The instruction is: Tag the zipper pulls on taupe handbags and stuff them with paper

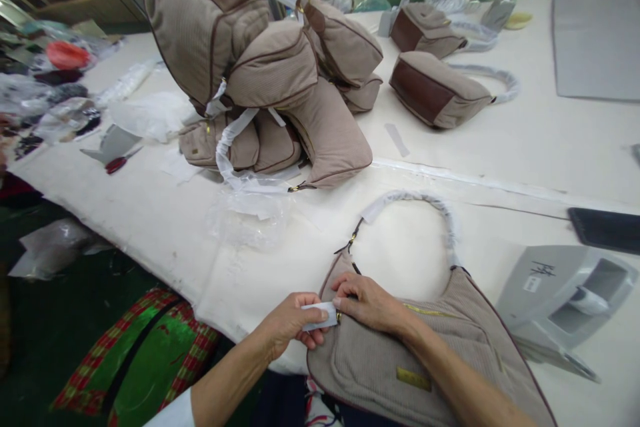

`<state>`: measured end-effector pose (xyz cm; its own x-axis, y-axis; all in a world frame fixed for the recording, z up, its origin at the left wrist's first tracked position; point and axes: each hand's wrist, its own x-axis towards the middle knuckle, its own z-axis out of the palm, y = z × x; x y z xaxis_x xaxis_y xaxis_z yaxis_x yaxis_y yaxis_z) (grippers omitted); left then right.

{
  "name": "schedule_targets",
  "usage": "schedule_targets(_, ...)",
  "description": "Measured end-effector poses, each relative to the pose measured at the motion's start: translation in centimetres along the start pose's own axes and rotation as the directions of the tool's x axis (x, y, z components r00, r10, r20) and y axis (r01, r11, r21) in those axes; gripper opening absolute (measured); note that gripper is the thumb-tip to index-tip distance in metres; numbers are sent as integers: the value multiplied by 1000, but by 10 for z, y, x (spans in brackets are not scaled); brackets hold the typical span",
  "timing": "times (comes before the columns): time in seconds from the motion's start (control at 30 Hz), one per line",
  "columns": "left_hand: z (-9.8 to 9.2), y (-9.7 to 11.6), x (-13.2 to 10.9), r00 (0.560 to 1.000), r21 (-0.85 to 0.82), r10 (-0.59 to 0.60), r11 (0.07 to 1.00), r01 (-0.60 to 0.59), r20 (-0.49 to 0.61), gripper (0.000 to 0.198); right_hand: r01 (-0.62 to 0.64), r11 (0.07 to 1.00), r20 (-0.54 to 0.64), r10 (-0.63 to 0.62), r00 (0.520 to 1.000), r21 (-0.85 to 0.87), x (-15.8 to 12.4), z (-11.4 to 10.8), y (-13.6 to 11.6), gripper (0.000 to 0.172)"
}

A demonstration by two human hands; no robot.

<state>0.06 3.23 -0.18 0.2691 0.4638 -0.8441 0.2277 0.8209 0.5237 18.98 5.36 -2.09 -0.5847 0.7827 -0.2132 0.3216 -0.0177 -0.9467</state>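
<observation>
A taupe corduroy shoulder bag (370, 363) with dark piping, a brass plate and a yellow zipper lies in front of me. Its strap (425, 195) is wrapped in white paper and arches away over the table. Between the thumb and fingers of my left hand (290, 327) is a small white paper strip (321, 315), beside the left end of the bag's pocket. My right hand (373, 303) rests across the bag, its thumb and fingertips pinched at a gold zipper pull (339, 315) touching the strip's end. The fingertips partly hide the pull.
Several similar bags are piled (280, 67) at the back, with two more bags (440, 90) to their right. A grey dispenser (535, 280) stands at right, near a black flat object (605, 228). Red-handled scissors (116, 164) and plastic wrap (250, 217) lie left.
</observation>
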Motion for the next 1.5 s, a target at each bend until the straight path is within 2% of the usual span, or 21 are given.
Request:
schedule_targets(0.17,5,6,1,999,67,-28,997,27,21,27,19,1000,14,-19,1000,-7,-1,-2,-3,19)
schedule_targets(0.33,9,10,1,1000,78,-4,997,4,3,28,48,997,27,-49,998,57,-1,-3,0,14)
schedule_targets(0.47,6,5,0,999,19,49,999,-49,12,32,18,997,30,-20,999,73,-1,-1,3,10)
schedule_targets(0.67,7,1,0,991,13,101,995,-101,-83,21,36,999,32,-36,999,-3,-1,-1,-3,8)
schedule_targets(0.8,12,0,0,972,-5,209,978,-211,-108,18,87,995,123,-92,988,42,4,-4,-3,13)
schedule_targets(0.87,15,0,0,956,-5,261,965,-264,-134,17,48,994,150,-62,987,100,6,-5,0,18)
schedule_targets(0.93,17,0,0,944,-18,282,957,-289,-170,18,-46,987,156,22,987,152,8,-5,4,21)
schedule_targets(1.0,18,0,0,943,-57,274,956,-289,-186,20,-88,984,153,65,986,152,8,-5,7,22)
schedule_targets(1.17,11,-1,1,974,-67,180,979,-191,-140,30,21,999,80,-18,997,-42,6,1,6,19)
schedule_targets(1.3,10,0,3,977,-9,159,987,-162,-146,26,47,995,67,-42,997,-89,6,5,2,19)
schedule_targets(1.4,14,1,1,962,18,211,977,-211,-170,20,-7,1000,71,8,997,-15,6,1,-3,21)
schedule_targets(1.5,17,1,-2,955,47,240,971,-235,-176,18,-40,981,183,5,983,190,7,-5,-8,19)
